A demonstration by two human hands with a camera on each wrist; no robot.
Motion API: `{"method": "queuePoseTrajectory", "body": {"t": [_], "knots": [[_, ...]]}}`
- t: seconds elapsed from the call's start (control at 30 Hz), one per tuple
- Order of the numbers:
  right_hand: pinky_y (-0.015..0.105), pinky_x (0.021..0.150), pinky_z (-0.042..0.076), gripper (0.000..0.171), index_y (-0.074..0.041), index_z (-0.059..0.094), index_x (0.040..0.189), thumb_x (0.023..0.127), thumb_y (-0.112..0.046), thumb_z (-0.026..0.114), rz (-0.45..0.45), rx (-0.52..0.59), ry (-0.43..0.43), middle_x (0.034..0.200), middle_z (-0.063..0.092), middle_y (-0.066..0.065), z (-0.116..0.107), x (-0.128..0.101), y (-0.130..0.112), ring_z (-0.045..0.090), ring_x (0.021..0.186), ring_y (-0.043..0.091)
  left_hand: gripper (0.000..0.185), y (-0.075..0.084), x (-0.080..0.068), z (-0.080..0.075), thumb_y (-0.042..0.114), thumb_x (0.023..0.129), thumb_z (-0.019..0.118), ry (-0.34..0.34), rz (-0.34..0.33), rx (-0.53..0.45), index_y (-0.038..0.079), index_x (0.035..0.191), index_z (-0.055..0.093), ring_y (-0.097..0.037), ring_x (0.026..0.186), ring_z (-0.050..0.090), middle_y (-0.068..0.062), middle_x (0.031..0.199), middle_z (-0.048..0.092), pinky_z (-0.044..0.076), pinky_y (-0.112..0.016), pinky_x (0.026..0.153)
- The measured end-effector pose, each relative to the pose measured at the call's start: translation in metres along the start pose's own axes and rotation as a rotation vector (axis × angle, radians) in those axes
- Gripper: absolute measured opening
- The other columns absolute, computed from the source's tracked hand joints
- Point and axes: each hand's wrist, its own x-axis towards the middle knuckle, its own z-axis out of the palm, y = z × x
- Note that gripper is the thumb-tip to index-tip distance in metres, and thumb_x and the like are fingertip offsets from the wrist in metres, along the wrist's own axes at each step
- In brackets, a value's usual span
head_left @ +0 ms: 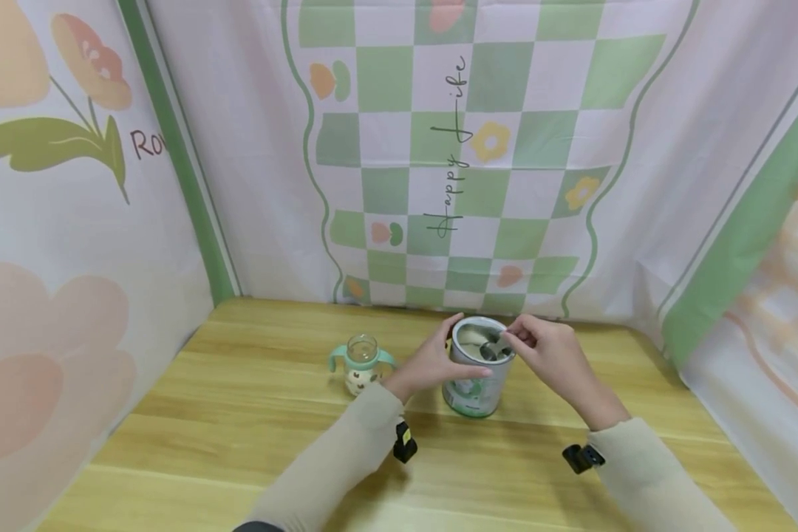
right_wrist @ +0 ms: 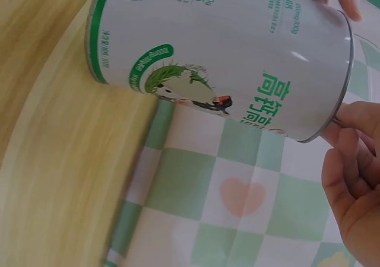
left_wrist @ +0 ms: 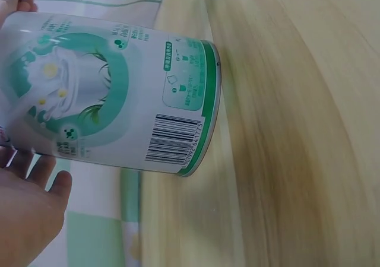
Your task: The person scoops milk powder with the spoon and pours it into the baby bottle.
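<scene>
Scoop in tin, seemingly pinched by right hand.

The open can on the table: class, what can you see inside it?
Inside the can lies pale powder with a metal scoop, whose handle the right hand pinches. The left hand grips the can's side. How deep the powder goes is hidden by the wall.

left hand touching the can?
Touching. In the head view the left hand wraps the side of the can, thumb against its wall below the rim; no gap shows there.
</scene>
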Motion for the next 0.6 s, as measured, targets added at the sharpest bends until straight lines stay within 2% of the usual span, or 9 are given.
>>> {"method": "queuePoseTrajectory", "body": {"t": [0.23,0.37,0.6], "knots": [[0.025,0.05,0.045,0.016,-0.012,0.067,0.079,0.087,-0.004,0.078,0.003,0.008,-0.088,0.067,0.059,-0.01,-0.001,0.0058,-0.0056,0.048,0.056,0.003,0.11,0.0017,0.0031,0.0064,0.037,0.076,0.09,-0.006,-0.037,-0.054,0.021,0.16,0.02,-0.024,0.131,0.048,0.002,0.146,0.045,0.039,-0.043,0.106],[0.024,0.05,0.045,0.018,-0.013,0.065,0.078,0.087,-0.003,0.078,-0.013,0.009,-0.104,0.067,0.059,-0.01,-0.0015,0.0077,-0.0067,0.048,0.055,0.002,0.11,0.0022,0.0033,0.0088,0.036,0.077,0.089,-0.009,-0.043,-0.088,0.023,0.16,0.02,-0.028,0.131,0.048,0.0,0.144,0.047,0.039,-0.045,0.106],[0.024,0.049,0.045,0.02,-0.013,0.062,0.08,0.087,-0.003,0.077,-0.029,0.018,-0.166,0.068,0.058,-0.009,0.0007,0.0107,-0.0079,0.047,0.055,0.002,0.106,-0.0007,0.0053,0.0103,0.032,0.079,0.088,-0.017,-0.028,-0.133,0.023,0.16,0.021,-0.025,0.128,0.051,0.003,0.142,0.049,0.042,-0.042,0.104]]}}
